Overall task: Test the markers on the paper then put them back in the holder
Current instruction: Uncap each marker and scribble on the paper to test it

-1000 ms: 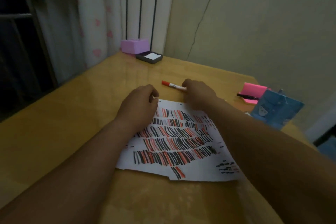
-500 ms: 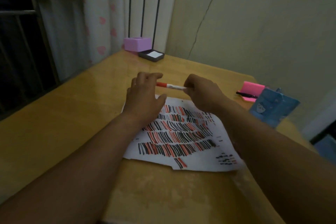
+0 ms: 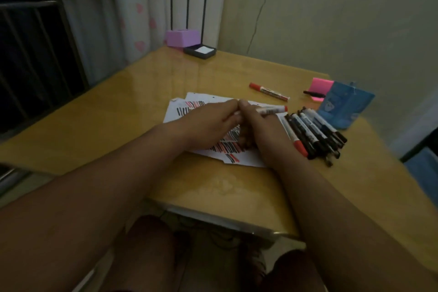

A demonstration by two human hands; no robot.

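Observation:
A white paper (image 3: pixel 180 108) covered with red and black strokes lies on the yellow table. Over it my right hand (image 3: pixel 258 125) grips a red marker (image 3: pixel 272 109), whose red end sticks out to the right. My left hand (image 3: pixel 211 121) meets the right at the fingertips and pinches the marker's hidden left end. A second red marker (image 3: pixel 269 91) lies on the table beyond the paper. Several black and red markers (image 3: pixel 315 133) lie in a pile right of the paper. The blue holder (image 3: pixel 343 106) stands behind the pile.
Pink sticky notes (image 3: pixel 320 84) with a black pen (image 3: pixel 312 93) on them sit left of the holder. A purple box (image 3: pixel 181 38) and a dark tray (image 3: pixel 200 51) stand at the table's far corner. The table's near edge (image 3: pixel 213 216) is above my knees.
My hands have come together lower over the paper, with the left now at the marker's end. The view has tilted down, and the marker pile and a second red marker now show.

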